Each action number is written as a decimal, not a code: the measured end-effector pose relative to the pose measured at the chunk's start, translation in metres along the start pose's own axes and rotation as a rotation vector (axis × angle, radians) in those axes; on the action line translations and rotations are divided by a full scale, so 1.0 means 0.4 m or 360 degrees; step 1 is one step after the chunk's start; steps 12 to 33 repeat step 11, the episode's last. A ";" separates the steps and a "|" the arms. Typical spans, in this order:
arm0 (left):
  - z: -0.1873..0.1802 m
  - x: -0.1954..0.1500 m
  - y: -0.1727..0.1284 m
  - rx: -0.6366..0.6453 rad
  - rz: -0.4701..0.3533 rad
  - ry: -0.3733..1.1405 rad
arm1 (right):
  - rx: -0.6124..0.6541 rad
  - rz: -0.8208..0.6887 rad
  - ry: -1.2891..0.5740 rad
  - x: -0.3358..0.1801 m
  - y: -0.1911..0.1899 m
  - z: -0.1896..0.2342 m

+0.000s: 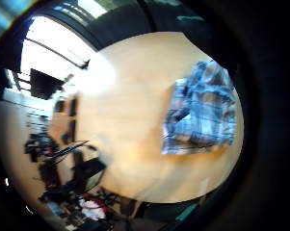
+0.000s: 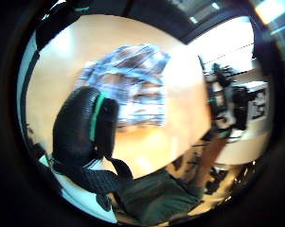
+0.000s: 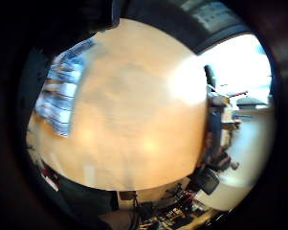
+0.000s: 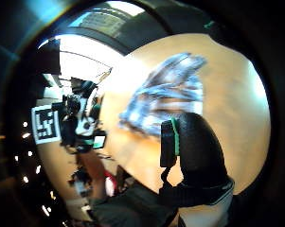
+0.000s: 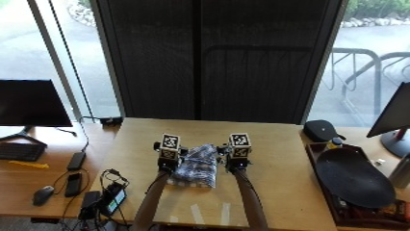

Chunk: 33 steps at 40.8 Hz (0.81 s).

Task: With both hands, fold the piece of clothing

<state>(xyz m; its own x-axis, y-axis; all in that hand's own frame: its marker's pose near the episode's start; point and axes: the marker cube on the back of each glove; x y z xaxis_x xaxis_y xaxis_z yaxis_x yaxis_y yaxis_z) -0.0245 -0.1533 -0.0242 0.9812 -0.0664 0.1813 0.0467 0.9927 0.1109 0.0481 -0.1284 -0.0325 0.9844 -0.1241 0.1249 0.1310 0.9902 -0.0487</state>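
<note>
Both hands flank folded plaid clothing (image 5: 196, 166) on table (image 5: 275, 159).

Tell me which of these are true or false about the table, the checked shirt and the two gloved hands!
1. The plaid garment lies on the wooden table. True.
2. It lies between the left hand and the right hand. True.
3. The garment is plain red. False: blue and white checks.
4. A hand lifts it high in the air. False: it rests on the table.
5. A dark monitor stands off to the left. True.
</note>
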 end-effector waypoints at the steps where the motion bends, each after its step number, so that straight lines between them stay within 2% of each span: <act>1: -0.006 0.005 0.007 0.0018 0.0007 -0.0089 | 0.0002 0.0114 0.0131 0.029 -0.001 0.004; 4: -0.016 0.023 0.022 0.0088 0.0045 -0.0244 | 0.0068 0.0276 0.0323 0.079 0.003 -0.007; 8: -0.023 0.045 0.038 0.0065 0.0102 -0.0181 | 0.0175 0.0349 0.0391 0.101 0.008 -0.029; 11: -0.038 0.049 0.057 0.0001 0.0111 -0.0124 | 0.0218 0.0357 0.0395 0.101 0.012 -0.039; 33: -0.038 0.049 0.057 0.0001 0.0111 -0.0124 | 0.0218 0.0357 0.0395 0.101 0.012 -0.039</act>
